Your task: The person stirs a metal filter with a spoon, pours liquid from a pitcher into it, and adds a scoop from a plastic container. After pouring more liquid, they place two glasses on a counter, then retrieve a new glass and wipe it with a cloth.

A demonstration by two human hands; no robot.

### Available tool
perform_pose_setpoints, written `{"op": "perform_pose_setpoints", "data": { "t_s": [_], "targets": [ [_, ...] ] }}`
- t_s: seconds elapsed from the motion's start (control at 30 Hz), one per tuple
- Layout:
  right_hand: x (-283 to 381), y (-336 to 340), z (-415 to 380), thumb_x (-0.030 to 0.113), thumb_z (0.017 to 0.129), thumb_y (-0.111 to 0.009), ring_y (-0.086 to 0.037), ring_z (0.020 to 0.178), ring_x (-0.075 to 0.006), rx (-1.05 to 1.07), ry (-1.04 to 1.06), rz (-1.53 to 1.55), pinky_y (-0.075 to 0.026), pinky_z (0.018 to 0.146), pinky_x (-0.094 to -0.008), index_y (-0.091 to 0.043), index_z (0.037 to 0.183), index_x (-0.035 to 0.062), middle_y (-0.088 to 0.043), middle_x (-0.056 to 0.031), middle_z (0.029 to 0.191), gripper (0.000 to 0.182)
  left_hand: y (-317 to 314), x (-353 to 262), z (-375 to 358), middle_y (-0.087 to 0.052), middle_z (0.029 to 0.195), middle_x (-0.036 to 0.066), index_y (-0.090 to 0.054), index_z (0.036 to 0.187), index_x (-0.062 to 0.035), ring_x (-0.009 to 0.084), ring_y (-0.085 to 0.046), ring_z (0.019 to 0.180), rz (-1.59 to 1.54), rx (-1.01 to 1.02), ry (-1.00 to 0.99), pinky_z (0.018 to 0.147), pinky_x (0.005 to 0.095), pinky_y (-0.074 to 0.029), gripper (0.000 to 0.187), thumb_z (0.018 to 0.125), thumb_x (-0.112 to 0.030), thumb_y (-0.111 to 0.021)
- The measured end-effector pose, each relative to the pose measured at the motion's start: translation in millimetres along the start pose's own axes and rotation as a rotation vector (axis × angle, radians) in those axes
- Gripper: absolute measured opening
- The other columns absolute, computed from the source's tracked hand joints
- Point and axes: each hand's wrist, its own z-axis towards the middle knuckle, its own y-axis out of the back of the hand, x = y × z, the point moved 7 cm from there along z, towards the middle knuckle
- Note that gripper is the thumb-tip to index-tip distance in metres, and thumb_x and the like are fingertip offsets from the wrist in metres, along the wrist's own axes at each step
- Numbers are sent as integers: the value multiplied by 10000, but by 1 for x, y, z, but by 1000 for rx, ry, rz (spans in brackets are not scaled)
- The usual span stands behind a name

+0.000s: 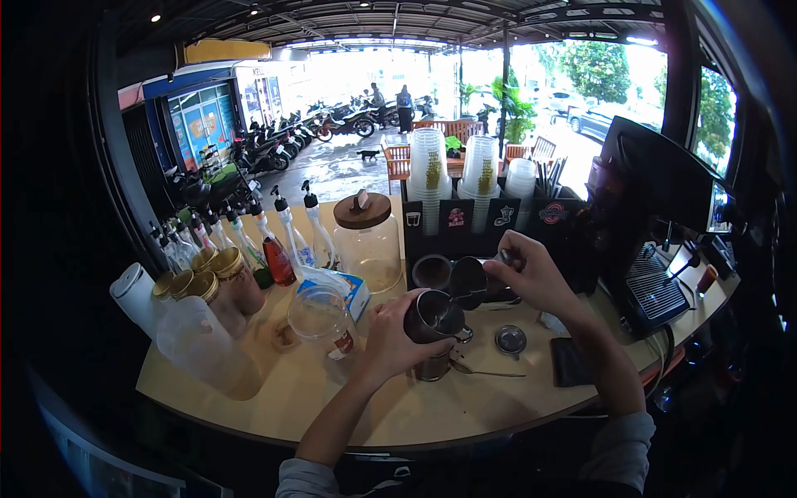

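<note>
My left hand (395, 336) is wrapped round a metal cup (427, 332), its open mouth turned up toward me. Closed on the handle of a small dark pitcher (468, 285), my right hand (525, 270) holds it tilted, with its spout close over the cup's rim. Below the cup, a metal canister (434, 366) stands on the counter, partly hidden. Beside it lies a spoon (490, 373). A round metal lid (510, 339) rests to the right, and a clear plastic pitcher (322, 315) stands left of my left hand.
Pump bottles (286, 224) line the left back edge, beside a wooden-lidded glass jar (368, 249) and a tissue box (355, 292). Stacked plastic cups (428, 170) rise from a black holder at the back. An espresso machine (652, 286) stands at right, near a dark mat (571, 363).
</note>
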Motion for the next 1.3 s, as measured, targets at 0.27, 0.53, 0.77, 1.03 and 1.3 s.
{"op": "perform_pose_setpoints", "data": {
  "t_s": [0.27, 0.53, 0.77, 1.03, 1.3],
  "targets": [
    [8, -6, 2, 110, 851, -662, -337, 559, -7, -2, 15, -46, -309, 466, -210, -428, 750, 31, -364, 45, 580, 267, 1, 3, 0, -655, 1026, 94, -567, 1145, -74, 271, -612, 1002, -27, -1, 17, 963, 403, -375, 784, 507, -425, -858],
    [11, -11, 10, 147, 829, -690, -338, 551, -25, -10, 44, -66, -304, 456, -238, -445, 751, 23, -374, 28, 576, 286, 2, 5, 4, -660, 1006, 89, -562, 1146, -70, 259, -615, 997, -47, 25, 29, 964, 393, -383, 787, 509, -423, -859],
    [7, -13, 16, 157, 827, -695, -338, 539, -31, -33, 63, -46, -300, 450, -243, -448, 760, 24, -380, 22, 578, 288, 1, 9, 7, -668, 1002, 57, -547, 1187, -117, 234, -616, 985, -106, 66, 38, 995, 409, -294, 786, 541, -474, -816],
    [13, -15, 17, 86, 870, -640, -625, 683, -63, 30, 34, -142, -472, 538, -196, -425, 796, 38, -498, 19, 670, 232, 1, 9, 10, -646, 1037, 99, -545, 1168, -58, 267, -590, 1041, -94, 119, 62, 974, 385, -393, 820, 520, -454, -853],
    [16, -13, 8, 153, 831, -688, -342, 541, -31, -46, 8, -1, -304, 454, -244, -458, 763, 27, -393, 23, 573, 271, -4, 14, 7, -651, 1026, 94, -535, 1197, -86, 252, -594, 1025, -88, 66, 44, 1001, 415, -295, 819, 536, -477, -821]
  ]
}}
